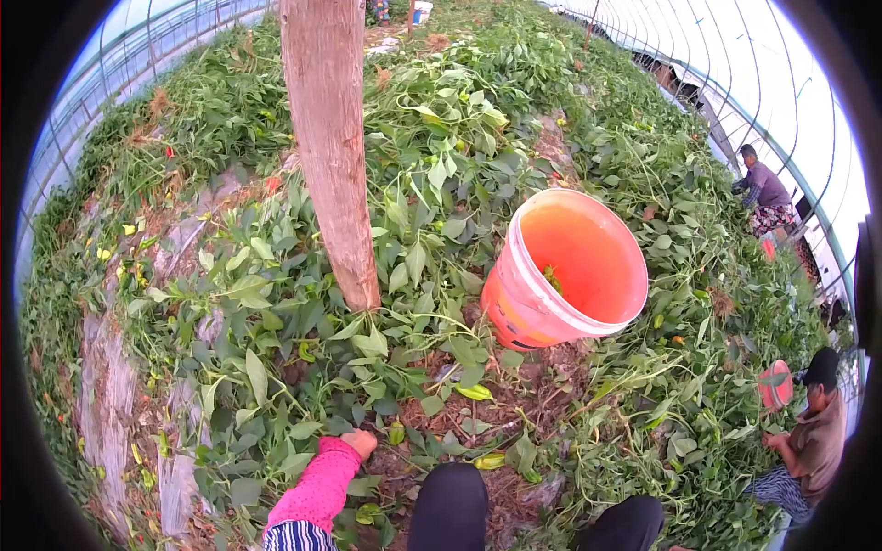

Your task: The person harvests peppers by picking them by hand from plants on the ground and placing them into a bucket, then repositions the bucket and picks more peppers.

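My left hand (361, 444), in a pink sleeve with a striped cuff, reaches low into the pepper plants (257, 367). Its fingers look curled together among leaves, and what they hold, if anything, is hidden. Just to the right of it hangs a yellow-green pepper (396, 432). Another pepper (475, 392) lies farther ahead, and one more pepper (490, 461) is on the ground near my knee (450, 505). My right hand is out of view. An orange-red bucket (524, 308) stands tilted ahead on the right, with a little green and yellow produce inside.
A thick wooden post (326, 138) rises from the plants in front of me. At the right, one person (813, 441) crouches near a red bucket (775, 386), and another person (767, 188) works farther off. Plastic sheeting (106, 404) covers ground at the left. Curved greenhouse ribs arch overhead.
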A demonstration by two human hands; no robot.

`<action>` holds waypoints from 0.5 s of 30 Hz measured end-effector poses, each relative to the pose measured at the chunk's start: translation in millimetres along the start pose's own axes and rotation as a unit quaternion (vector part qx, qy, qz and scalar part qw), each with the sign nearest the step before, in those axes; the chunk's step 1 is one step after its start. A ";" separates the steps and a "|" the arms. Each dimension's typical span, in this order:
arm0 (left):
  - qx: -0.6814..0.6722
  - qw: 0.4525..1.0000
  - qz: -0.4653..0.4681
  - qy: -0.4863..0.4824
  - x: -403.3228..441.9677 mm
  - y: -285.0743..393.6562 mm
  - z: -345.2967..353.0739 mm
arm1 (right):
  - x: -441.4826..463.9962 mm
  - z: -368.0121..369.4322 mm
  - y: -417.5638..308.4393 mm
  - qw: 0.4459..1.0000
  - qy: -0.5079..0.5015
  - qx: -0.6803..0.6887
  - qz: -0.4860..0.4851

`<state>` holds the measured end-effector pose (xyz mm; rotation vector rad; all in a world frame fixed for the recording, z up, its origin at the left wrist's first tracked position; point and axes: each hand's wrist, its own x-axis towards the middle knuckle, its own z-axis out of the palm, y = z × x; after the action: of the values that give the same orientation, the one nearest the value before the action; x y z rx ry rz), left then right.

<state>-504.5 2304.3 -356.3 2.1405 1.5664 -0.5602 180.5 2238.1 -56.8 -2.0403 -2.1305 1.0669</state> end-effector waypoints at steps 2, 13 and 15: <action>-0.043 0.999 0.010 -0.024 -1.9 -1.9 -22.8 | -10.5 -1.4 7.7 1.000 -0.010 0.003 0.008; -0.001 0.997 -0.049 -0.058 -3.3 8.0 -33.0 | 117.6 75.0 -55.2 0.984 -0.111 0.091 0.102; 0.009 0.997 -0.050 -0.050 -1.0 8.3 -30.9 | 134.0 92.5 -44.8 0.984 -0.138 0.077 0.085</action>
<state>-494.6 2318.5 -329.3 2.0227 1.6259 -0.7058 79.2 2317.8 -166.0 -2.1401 -1.9305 1.5703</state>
